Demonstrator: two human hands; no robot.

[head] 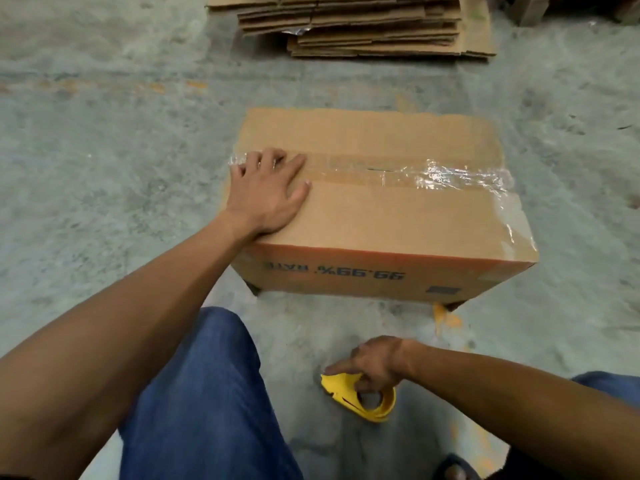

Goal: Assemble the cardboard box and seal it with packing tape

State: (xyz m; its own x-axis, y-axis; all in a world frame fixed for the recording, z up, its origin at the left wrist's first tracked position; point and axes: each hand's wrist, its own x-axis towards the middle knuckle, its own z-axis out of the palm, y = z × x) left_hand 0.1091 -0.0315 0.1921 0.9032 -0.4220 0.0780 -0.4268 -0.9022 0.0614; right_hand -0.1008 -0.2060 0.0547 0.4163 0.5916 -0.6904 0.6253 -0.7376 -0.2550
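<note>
- Head view: a closed cardboard box (pixel 377 216) is seen resting on the concrete floor (pixel 104 150), just ahead of the person's knees, printed side upside down toward the camera.
- A strip of clear packing tape (pixel 398 171) is laid along the centre seam of the top flaps and carried down over the right edge (wrinkled and shiny there).
- The left hand (pixel 268 194) is pressed flat on the left end of the seam, fingers spread wide; the tape is probably being smoothed and the flaps held down.
- The right hand (pixel 375 367) is closed around a yellow tape dispenser (pixel 363 398) low near the floor, apparently kept clear of the box while the left hand presses.
- A stack of flattened cartons (pixel 363 26) is visible well beyond the box, presumably awaiting assembly.
</note>
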